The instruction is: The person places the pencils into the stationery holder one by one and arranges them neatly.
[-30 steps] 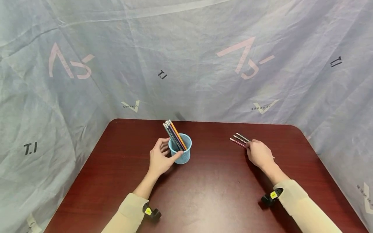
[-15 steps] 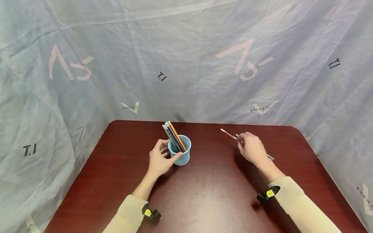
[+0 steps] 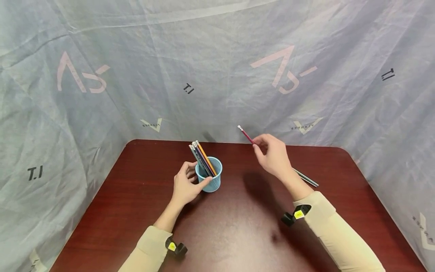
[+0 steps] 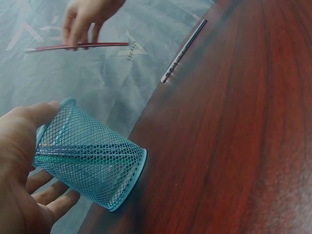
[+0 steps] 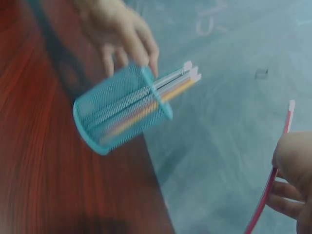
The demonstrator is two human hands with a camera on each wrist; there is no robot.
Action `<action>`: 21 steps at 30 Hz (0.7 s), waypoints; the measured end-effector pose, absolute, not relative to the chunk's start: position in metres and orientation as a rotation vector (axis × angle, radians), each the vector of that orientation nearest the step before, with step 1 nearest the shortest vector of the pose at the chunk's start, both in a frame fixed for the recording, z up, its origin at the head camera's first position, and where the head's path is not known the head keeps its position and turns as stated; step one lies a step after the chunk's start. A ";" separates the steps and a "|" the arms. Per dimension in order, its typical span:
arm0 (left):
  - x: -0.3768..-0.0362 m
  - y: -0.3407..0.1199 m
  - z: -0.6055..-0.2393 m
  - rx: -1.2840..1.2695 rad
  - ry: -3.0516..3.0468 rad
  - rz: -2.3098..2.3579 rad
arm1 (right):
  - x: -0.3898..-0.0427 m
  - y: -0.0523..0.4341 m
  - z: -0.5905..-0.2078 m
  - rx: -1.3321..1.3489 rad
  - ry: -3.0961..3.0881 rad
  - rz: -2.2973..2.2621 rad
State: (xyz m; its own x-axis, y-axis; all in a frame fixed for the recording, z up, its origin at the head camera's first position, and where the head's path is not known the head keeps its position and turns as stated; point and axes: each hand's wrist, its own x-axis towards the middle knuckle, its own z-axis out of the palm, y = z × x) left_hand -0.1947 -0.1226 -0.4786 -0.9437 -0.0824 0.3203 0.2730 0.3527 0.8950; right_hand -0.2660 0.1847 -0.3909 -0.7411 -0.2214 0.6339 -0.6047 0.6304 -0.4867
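A light blue mesh pencil cup point(image 3: 213, 184) stands on the table, with several pencils point(image 3: 203, 158) leaning toward its left side, eraser ends up. My left hand point(image 3: 186, 186) grips the cup from the left, thumb on the near side of the rim and fingers behind. Raised over the table to the right of the cup, my right hand point(image 3: 273, 155) pinches a red pencil point(image 3: 246, 135), its white eraser end pointing up and left. The left wrist view shows the red pencil point(image 4: 97, 46) lying across those fingertips.
Dark pencils point(image 3: 306, 177) lie on the brown table point(image 3: 231, 223) beyond my right forearm. A grey printed cloth point(image 3: 217, 75) hangs behind the table and along both sides. Each wrist wears a small black camera.
My right hand has picked the red pencil from beside the others, lifted it and carried it left toward the cup. The left hand and cup have stayed in place.
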 end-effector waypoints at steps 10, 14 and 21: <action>-0.192 -0.121 -0.477 -0.158 -2.305 -1.599 | -0.265 0.146 -0.372 0.674 -2.182 1.204; -0.192 -0.121 -0.477 -0.148 -2.316 -1.592 | -0.264 0.134 -0.366 0.684 -2.139 1.293; -0.194 -0.120 -0.478 -0.175 -2.285 -1.581 | -0.260 0.114 -0.362 0.773 -2.105 1.435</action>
